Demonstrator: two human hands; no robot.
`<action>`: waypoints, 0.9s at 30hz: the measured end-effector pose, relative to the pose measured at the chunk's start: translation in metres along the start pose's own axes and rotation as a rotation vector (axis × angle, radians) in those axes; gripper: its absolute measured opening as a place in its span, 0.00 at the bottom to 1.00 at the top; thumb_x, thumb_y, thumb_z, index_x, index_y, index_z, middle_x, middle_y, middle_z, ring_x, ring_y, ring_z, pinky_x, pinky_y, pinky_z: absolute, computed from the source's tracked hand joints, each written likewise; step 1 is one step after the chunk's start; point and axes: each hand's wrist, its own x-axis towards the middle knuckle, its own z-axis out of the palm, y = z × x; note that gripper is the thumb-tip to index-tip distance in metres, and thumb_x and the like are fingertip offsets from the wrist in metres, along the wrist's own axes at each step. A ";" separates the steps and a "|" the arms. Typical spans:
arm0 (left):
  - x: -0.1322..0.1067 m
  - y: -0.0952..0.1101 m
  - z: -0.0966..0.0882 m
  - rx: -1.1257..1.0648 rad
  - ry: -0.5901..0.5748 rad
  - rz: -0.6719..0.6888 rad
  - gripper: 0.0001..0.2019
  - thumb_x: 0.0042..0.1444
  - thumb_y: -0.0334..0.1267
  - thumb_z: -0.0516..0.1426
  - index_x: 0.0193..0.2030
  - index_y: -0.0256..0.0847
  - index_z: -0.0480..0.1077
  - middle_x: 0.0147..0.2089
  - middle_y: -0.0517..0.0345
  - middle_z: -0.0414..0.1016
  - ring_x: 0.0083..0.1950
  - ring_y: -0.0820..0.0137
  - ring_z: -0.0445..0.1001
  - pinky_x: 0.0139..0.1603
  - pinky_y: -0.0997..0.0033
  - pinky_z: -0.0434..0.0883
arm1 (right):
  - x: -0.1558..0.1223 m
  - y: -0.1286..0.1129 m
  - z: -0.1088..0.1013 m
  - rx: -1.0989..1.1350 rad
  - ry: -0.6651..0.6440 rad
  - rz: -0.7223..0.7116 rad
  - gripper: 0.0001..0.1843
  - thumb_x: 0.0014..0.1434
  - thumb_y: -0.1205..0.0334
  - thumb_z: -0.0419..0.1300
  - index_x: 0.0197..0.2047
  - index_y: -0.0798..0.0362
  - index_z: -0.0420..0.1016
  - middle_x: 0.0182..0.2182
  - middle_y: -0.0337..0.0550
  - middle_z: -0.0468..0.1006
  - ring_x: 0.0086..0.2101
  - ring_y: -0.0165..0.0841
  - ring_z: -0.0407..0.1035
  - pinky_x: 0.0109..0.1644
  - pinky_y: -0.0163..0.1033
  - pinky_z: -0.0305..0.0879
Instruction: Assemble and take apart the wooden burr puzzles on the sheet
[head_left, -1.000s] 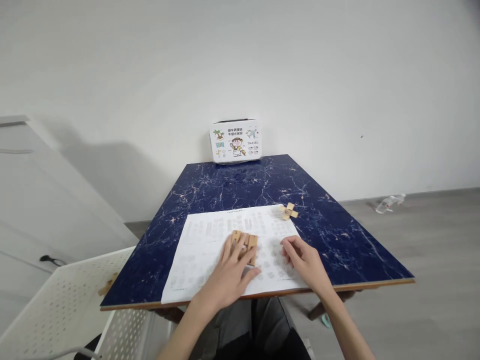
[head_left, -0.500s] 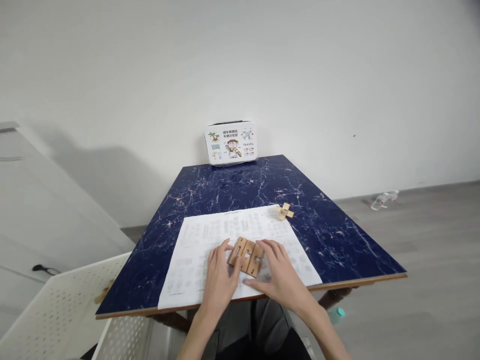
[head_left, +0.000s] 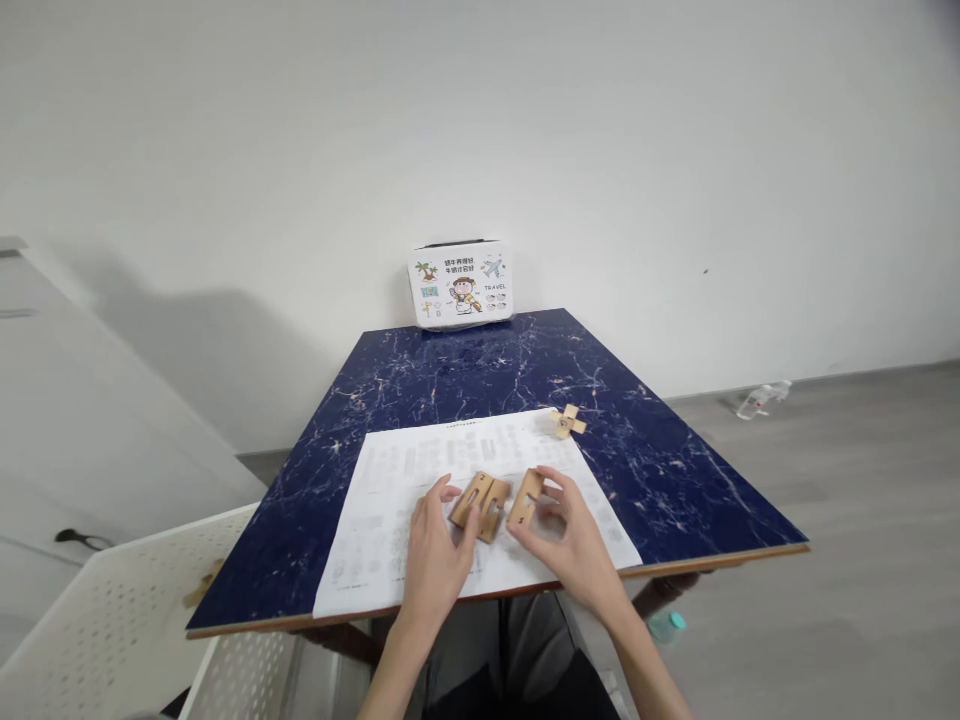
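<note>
A white printed sheet [head_left: 390, 500] lies on the near part of a dark blue marbled table [head_left: 487, 380]. On the sheet, my left hand [head_left: 435, 550] pinches a pair of joined notched wooden pieces [head_left: 480, 500]. Just to their right, my right hand [head_left: 566, 535] grips a single notched wooden piece [head_left: 526, 500], with a small gap between it and the pair. A small assembled wooden cross puzzle [head_left: 567, 422] rests at the sheet's far right corner, untouched.
A white box with cartoon travel pictures [head_left: 459, 283] stands at the table's far edge against the wall. A white perforated basket [head_left: 112, 620] sits at the lower left. A plastic bottle [head_left: 761, 399] lies on the grey floor at right.
My right hand came over to the wooden block by my left hand. One piece has since been pulled off to the right, away from the other two.
</note>
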 end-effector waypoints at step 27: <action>0.006 0.003 0.003 0.260 -0.005 0.013 0.10 0.66 0.44 0.55 0.47 0.42 0.74 0.42 0.50 0.80 0.47 0.51 0.74 0.49 0.51 0.68 | -0.012 -0.054 0.001 0.421 -0.314 0.178 0.33 0.62 0.52 0.66 0.67 0.40 0.63 0.62 0.48 0.71 0.50 0.40 0.76 0.59 0.47 0.68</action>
